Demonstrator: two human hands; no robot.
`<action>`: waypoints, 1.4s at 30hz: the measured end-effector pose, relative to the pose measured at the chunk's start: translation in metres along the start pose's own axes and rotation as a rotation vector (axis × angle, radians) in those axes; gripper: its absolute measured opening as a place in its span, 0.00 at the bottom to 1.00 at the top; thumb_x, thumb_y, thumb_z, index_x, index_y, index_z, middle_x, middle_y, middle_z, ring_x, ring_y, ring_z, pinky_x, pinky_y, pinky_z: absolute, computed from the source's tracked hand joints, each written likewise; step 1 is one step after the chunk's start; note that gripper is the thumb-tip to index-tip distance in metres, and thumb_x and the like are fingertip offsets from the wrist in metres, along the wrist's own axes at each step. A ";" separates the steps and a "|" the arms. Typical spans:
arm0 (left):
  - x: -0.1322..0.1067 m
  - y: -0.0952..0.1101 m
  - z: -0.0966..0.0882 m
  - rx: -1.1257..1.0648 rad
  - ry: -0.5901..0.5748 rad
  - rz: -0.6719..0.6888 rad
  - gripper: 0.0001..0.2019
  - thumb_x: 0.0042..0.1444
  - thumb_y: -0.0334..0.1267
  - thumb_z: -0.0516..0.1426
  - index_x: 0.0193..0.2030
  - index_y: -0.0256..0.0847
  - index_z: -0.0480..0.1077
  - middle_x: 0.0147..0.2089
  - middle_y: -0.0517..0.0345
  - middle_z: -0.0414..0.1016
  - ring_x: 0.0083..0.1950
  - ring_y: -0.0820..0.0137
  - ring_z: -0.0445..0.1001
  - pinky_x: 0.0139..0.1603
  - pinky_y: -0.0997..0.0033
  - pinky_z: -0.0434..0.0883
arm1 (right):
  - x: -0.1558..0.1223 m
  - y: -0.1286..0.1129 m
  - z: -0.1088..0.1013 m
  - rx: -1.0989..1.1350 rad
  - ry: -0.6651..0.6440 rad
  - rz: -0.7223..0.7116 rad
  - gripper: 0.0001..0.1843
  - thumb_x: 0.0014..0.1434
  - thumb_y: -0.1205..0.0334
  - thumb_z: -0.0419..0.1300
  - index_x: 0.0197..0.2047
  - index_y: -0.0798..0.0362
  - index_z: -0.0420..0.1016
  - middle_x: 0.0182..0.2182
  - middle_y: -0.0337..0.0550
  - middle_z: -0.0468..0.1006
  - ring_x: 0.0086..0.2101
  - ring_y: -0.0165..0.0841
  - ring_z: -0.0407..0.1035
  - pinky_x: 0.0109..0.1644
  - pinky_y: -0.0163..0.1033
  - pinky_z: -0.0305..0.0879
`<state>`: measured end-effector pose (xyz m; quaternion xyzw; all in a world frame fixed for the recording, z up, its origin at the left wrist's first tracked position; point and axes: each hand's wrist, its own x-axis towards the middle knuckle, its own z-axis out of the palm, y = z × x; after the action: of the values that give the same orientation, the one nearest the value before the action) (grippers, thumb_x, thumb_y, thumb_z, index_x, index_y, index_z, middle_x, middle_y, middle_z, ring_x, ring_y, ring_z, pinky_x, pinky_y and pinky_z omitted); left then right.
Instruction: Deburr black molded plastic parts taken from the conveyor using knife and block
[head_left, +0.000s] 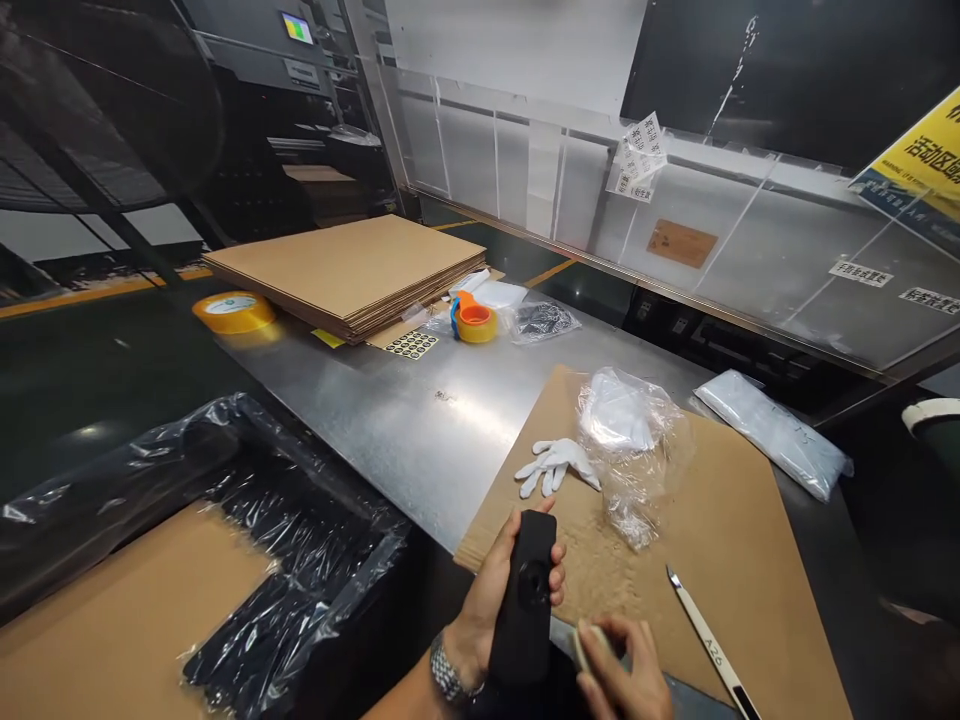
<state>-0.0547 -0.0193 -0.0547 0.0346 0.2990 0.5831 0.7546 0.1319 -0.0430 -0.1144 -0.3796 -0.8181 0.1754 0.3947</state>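
My left hand [491, 590], with a metal watch on its wrist, is wrapped round a black oblong case [523, 615]. The case stands nearly upright, and a round dark recess shows on its face. Lower right of it, my right hand [634, 670] has its fingers curled on a small pale rounded piece [589, 648], blurred and partly hidden. Just beyond my hands, a white glove [556, 465] lies on brown cardboard [720, 520], beside a crumpled clear plastic bag [630, 430]. Long white tweezers [705, 635] marked A26 lie to the right of my right hand.
A stack of flat cardboard [352, 265] sits at the metal table's [375, 400] far end, near a yellow tape roll [234, 312] and an orange tape dispenser [474, 316]. Plastic-wrapped white packs [772, 430] lie at right. A black-lined bin [300, 560] stands at left.
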 end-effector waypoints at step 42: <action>-0.036 -0.044 -0.004 0.415 -0.563 -0.283 0.29 0.31 0.63 0.60 0.23 0.33 0.70 0.19 0.51 0.69 0.17 0.74 0.63 0.18 0.76 0.58 | 0.044 -0.046 -0.048 0.845 -0.289 0.315 0.19 0.48 0.42 0.62 0.33 0.50 0.70 0.25 0.40 0.70 0.29 0.32 0.62 0.35 0.39 0.60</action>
<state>-0.0237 -0.0675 -0.0609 0.3040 0.1938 0.3675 0.8573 0.1295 -0.0399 -0.0344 -0.2768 -0.6544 0.6015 0.3652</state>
